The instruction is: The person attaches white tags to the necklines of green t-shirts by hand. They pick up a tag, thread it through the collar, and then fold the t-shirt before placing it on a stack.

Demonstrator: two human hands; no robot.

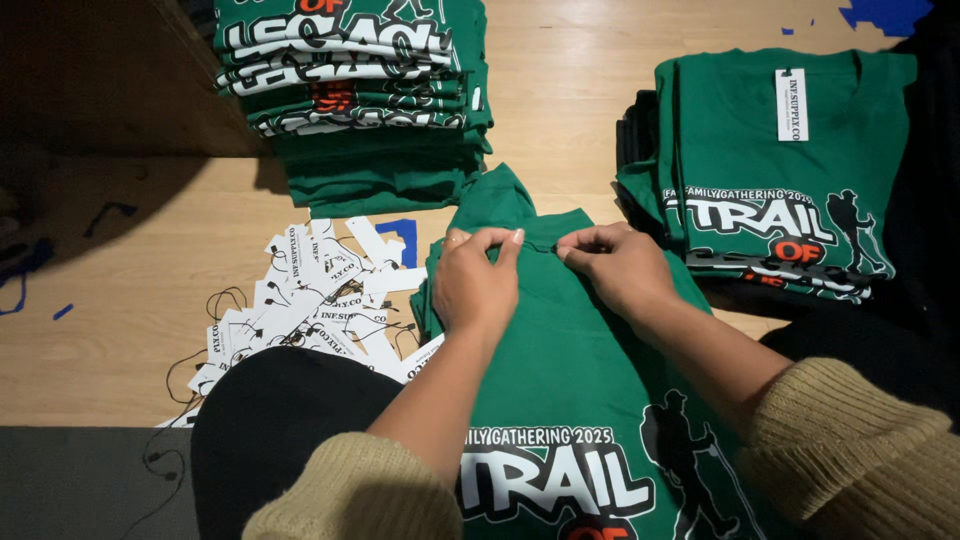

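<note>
The thin black string is stretched sideways between the two hands, just above the collar end of the green shirt. It is pinched at one end by the left hand and at the other by the right hand, both equally near. The shirt's long axis runs from the collar toward the body.

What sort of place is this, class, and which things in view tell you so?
Probably a clothing packing or finishing workspace. Two stacks of folded green printed shirts sit on a wooden floor, beside a pile of white paper tags, and both hands work a thin string at a shirt's collar.
</note>
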